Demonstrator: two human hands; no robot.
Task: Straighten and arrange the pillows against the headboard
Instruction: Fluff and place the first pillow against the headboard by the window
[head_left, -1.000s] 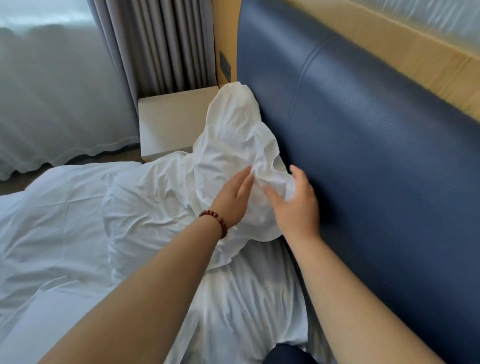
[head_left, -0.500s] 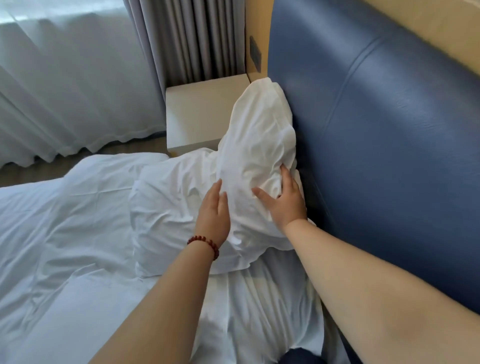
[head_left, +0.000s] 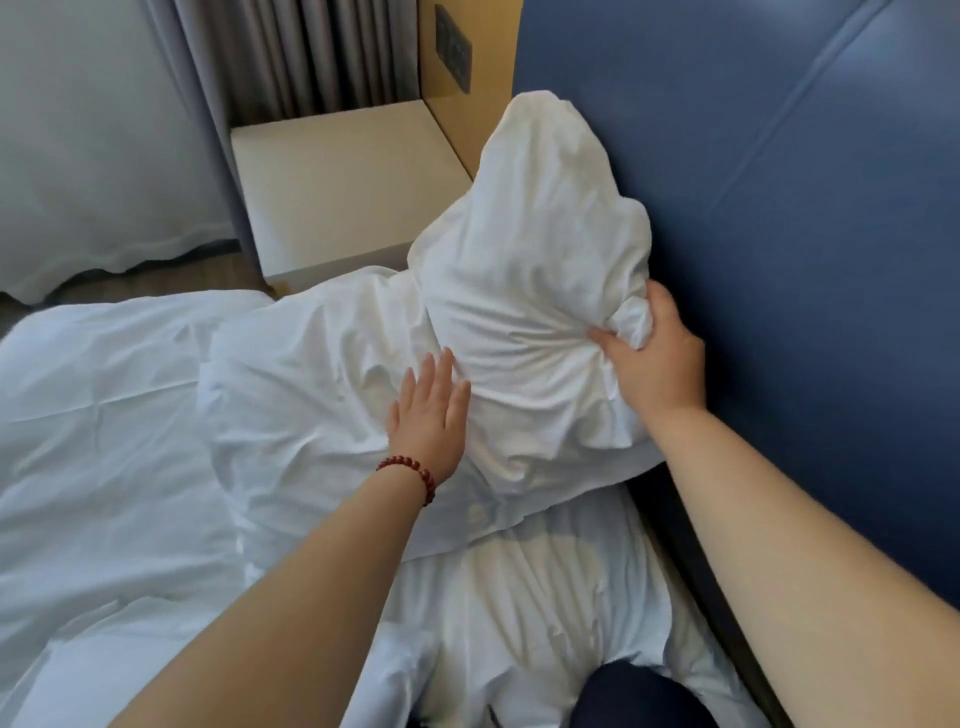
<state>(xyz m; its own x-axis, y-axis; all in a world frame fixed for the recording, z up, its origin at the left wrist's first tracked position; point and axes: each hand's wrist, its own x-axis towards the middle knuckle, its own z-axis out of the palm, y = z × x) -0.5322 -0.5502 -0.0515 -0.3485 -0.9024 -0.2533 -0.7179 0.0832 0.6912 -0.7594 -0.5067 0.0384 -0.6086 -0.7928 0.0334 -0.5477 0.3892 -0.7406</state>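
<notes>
Our right hand (head_left: 655, 364) has closed its grip on the pillow (head_left: 530, 244) by the headboard (head_left: 789, 249); left of it, our left hand (head_left: 428, 413) lies flat: straightening begins.

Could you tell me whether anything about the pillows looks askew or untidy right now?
Yes. The upright white pillow leaning on the blue padded headboard is lopsided and crumpled, its cover bunched where the right hand grips it. The second white pillow lies flat and creased beside it; the left hand rests flat where they meet.
</notes>
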